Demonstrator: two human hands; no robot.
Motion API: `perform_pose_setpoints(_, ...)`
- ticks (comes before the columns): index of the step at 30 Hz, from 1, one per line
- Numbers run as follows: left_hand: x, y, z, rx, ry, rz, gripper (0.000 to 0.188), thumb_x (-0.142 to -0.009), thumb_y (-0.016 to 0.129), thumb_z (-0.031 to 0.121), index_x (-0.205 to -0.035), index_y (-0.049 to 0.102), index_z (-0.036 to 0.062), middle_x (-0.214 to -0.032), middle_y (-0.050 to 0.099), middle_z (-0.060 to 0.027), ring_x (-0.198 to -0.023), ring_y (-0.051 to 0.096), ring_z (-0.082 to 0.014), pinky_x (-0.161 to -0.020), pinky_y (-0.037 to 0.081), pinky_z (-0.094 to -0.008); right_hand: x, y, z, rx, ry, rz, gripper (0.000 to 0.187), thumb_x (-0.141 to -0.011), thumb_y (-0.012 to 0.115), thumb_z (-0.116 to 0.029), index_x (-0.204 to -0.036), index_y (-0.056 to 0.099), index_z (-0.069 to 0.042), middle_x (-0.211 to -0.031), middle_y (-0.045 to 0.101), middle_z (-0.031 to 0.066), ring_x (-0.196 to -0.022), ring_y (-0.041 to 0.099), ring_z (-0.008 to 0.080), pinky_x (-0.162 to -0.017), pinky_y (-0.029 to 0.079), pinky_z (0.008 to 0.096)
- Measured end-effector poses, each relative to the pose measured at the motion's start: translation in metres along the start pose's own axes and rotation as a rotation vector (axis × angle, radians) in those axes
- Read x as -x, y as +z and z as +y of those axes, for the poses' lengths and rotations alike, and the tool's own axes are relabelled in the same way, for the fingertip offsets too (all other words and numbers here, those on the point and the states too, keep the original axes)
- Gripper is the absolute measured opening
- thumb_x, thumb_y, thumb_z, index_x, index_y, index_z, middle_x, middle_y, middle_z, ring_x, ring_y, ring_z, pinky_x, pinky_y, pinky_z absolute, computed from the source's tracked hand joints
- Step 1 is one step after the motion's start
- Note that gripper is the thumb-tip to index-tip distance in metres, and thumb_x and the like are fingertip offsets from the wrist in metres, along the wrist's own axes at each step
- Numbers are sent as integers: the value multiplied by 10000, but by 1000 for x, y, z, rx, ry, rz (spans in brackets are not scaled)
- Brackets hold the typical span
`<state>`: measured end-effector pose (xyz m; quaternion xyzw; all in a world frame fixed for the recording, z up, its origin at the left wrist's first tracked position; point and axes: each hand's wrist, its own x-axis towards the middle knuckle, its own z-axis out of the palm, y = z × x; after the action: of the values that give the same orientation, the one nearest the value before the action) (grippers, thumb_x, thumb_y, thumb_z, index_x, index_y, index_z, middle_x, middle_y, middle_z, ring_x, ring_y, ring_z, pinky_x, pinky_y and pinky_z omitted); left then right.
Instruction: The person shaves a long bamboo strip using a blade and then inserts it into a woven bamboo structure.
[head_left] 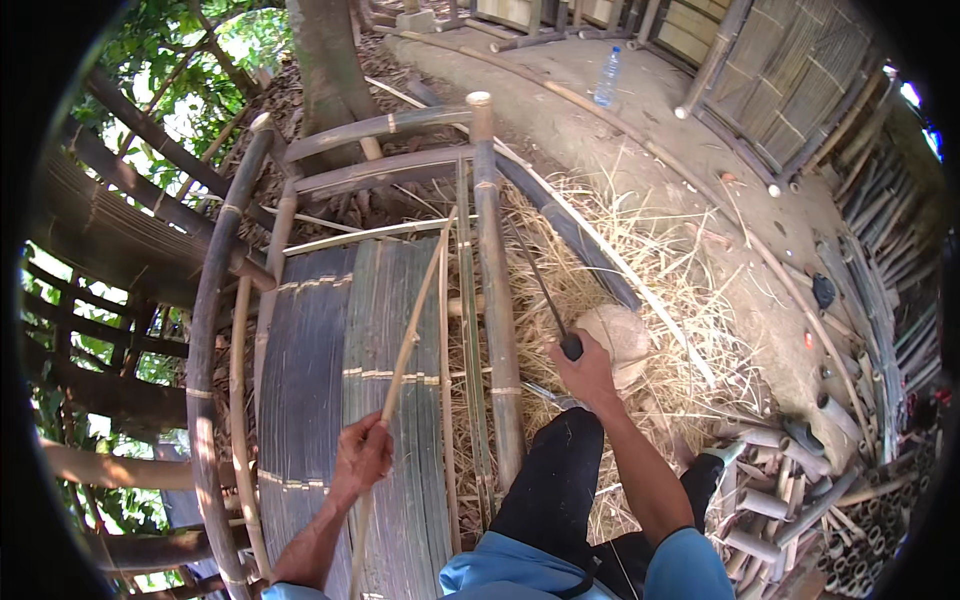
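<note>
My left hand (pixel 362 452) is closed round a thin bamboo stick (pixel 405 345), which slants over the split-bamboo slats (pixel 310 370) of a bamboo bench. The stick's far end reaches near the bench's far crosspiece. Off to the right, my right hand (pixel 585 372) grips a long knife (pixel 542 282) by its black handle. Its narrow dark blade points forward and left, just right of the bench's right rail (pixel 497 300). Beside that hand stands a round chopped wood block (pixel 615 340) among the shavings. Blade and stick are apart.
Pale bamboo shavings (pixel 660 250) cover the ground around the block. Cut bamboo pieces (pixel 765 500) lie at the lower right, past my leg. A plastic bottle (pixel 607 78) stands on the dirt farther off. A tree trunk (pixel 340 70) rises behind the bench.
</note>
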<state>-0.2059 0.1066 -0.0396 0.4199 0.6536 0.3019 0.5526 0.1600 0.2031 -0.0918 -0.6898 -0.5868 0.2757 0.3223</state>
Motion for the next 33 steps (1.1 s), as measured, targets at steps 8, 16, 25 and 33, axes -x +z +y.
perform_pose_setpoints(8,2,-23,25,7,39,-9,344,-1047,501,255,-1213,626,-19,-641,513,10,-416,440,-54,-350,330,-243,58,18,-30,306,-235,-116,502,-896,687,-304,-1386,576,-298,-851,569,183,-730,632,379,-661,526,473)
perform_pose_setpoints(16,40,-27,43,-50,157,115,368,-1044,538,230,-1304,610,-20,-640,517,26,-424,427,-38,-362,335,-228,93,65,9,435,-297,-295,521,-907,674,-253,-1412,544,-257,-958,570,228,-808,651,415,-704,556,489)
perform_pose_setpoints(25,31,14,176,-604,765,212,349,-1010,574,171,-1339,633,70,-596,596,-1,-503,475,-52,-437,388,-283,87,5,-24,-534,359,-315,582,-878,757,-424,-1241,616,7,-718,639,91,-536,598,170,-475,476,316)
perform_pose_setpoints(33,-26,241,249,-578,1058,-301,215,-941,631,112,-1102,724,4,-699,668,-110,-549,640,-131,-445,533,-257,88,-112,-14,-1233,341,239,705,-958,558,-619,-1261,537,17,-944,692,127,-503,474,59,-424,392,211)
